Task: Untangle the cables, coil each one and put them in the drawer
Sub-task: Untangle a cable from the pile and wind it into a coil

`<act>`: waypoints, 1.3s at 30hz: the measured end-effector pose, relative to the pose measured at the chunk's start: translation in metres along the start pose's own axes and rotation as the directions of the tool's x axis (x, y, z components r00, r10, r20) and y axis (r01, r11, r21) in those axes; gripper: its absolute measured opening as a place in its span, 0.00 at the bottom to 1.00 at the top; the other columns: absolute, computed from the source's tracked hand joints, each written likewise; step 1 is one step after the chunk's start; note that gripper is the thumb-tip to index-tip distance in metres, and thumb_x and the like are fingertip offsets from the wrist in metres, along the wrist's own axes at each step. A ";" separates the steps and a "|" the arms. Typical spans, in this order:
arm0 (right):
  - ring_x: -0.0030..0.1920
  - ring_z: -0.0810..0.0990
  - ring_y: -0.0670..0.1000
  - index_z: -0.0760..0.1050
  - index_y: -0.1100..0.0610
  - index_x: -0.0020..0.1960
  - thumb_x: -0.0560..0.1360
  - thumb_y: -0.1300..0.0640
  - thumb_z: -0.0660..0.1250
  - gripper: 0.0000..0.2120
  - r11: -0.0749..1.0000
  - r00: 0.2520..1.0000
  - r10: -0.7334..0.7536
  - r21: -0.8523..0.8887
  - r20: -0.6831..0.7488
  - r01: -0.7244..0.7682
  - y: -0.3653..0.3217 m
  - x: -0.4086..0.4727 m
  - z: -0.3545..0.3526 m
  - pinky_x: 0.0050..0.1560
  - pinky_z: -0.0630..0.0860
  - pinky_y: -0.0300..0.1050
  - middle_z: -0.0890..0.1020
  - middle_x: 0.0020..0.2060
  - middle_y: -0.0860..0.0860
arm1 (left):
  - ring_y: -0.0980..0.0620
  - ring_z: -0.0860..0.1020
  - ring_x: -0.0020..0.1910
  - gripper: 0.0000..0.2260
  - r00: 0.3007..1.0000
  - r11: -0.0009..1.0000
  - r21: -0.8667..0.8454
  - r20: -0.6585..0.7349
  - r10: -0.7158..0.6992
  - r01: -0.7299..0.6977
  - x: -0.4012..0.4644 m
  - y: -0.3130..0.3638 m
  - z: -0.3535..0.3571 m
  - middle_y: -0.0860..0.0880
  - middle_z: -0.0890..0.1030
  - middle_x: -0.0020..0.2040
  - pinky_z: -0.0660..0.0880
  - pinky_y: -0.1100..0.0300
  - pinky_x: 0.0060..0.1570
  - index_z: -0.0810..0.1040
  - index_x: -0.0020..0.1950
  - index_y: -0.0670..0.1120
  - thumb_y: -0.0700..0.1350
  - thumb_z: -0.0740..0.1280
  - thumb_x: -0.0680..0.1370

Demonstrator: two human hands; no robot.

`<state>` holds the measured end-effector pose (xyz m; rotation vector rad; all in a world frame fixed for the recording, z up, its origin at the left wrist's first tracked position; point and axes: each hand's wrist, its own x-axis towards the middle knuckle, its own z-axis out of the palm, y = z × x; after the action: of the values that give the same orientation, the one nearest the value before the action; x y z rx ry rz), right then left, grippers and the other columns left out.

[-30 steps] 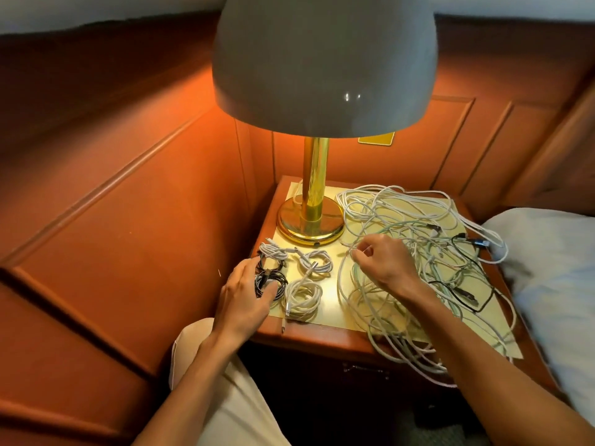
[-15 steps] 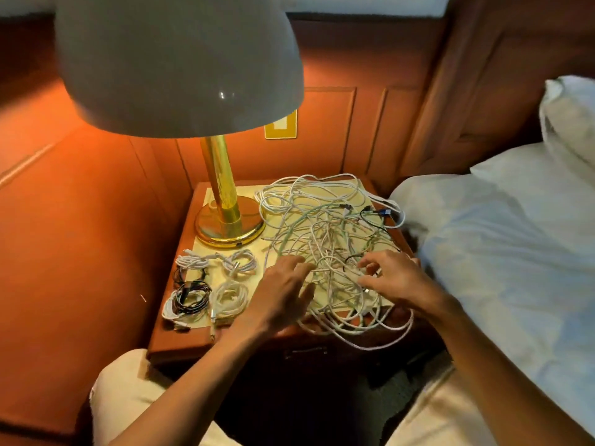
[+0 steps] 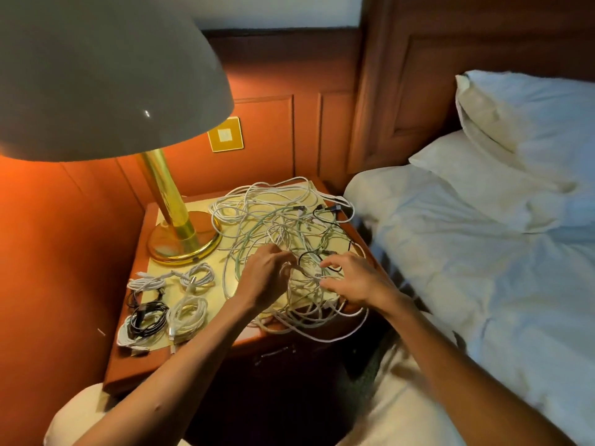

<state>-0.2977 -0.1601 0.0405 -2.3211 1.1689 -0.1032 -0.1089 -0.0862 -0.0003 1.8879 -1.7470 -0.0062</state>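
Observation:
A big tangle of white, pale green and black cables [image 3: 277,226] covers the right half of the wooden nightstand [image 3: 128,368]. My left hand [image 3: 264,278] lies on the tangle's front part with curled fingers that pinch a white strand. My right hand [image 3: 354,278] is just right of it, fingers bent over the cables and touching strands near a black loop. Several coiled cables lie at the front left: white coils [image 3: 188,313] and a black coil [image 3: 148,317]. The drawer front [image 3: 277,352] below the top edge is dark and closed.
A brass lamp [image 3: 180,233] with a large grey shade stands at the back left of the nightstand. A bed with white sheets and pillows [image 3: 483,252] borders it on the right. Wooden wall panels close the left and back. Some cable loops hang over the front edge.
My left hand left the coiled cables and moved right onto the tangle. My right hand shifted to the tangle's front right. The view swung right and now shows the bed.

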 end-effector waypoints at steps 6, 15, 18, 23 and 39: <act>0.54 0.82 0.51 0.83 0.58 0.56 0.78 0.57 0.69 0.09 0.977 0.951 -0.105 0.146 -0.292 0.153 -0.010 -0.007 -0.001 0.50 0.73 0.35 0.84 0.55 0.53 | 0.48 0.79 0.42 0.02 0.984 0.991 -0.034 -0.125 0.123 -0.128 0.001 0.009 -0.028 0.47 0.82 0.44 0.78 0.50 0.39 0.83 0.45 0.46 0.40 0.71 0.76; 0.31 0.76 0.43 0.83 0.57 0.44 0.77 0.56 0.69 0.07 0.900 0.759 -0.175 0.210 -0.627 0.381 -0.043 -0.044 -0.039 0.32 0.69 0.39 0.80 0.31 0.45 | 0.48 0.76 0.37 0.02 0.993 0.995 -0.028 -0.065 0.099 -0.101 -0.011 0.009 -0.060 0.49 0.78 0.39 0.75 0.53 0.37 0.78 0.46 0.46 0.42 0.65 0.76; 0.28 0.74 0.41 0.81 0.56 0.44 0.78 0.64 0.66 0.08 0.786 0.789 -0.114 0.431 -0.603 0.443 -0.048 -0.070 -0.050 0.28 0.68 0.34 0.78 0.30 0.43 | 0.46 0.75 0.35 0.05 0.994 0.998 -0.006 -0.088 0.067 -0.068 -0.027 0.010 -0.062 0.50 0.76 0.35 0.71 0.56 0.34 0.75 0.40 0.47 0.45 0.62 0.75; 0.30 0.70 0.48 0.80 0.54 0.36 0.76 0.67 0.67 0.13 0.686 0.872 -0.175 0.579 -0.458 0.441 -0.027 -0.103 -0.049 0.31 0.67 0.38 0.75 0.29 0.61 | 0.48 0.81 0.38 0.04 0.981 0.944 -0.285 -0.051 -0.189 0.167 -0.055 0.001 -0.054 0.45 0.83 0.43 0.76 0.56 0.37 0.79 0.44 0.43 0.35 0.68 0.76; 0.43 0.86 0.58 0.76 0.69 0.55 0.81 0.50 0.65 0.20 0.334 0.970 0.008 0.914 0.242 -0.231 -0.082 -0.039 0.037 0.48 0.84 0.52 0.84 0.43 0.61 | 0.46 0.83 0.48 0.17 0.971 0.331 -0.934 0.054 -0.232 0.131 -0.115 0.029 -0.084 0.42 0.85 0.40 0.79 0.56 0.53 0.85 0.36 0.44 0.29 0.59 0.63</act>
<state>-0.2516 -0.0744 0.0558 -1.1271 0.8003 -0.3831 -0.1213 0.0527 0.0403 1.1035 -0.9939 -0.8427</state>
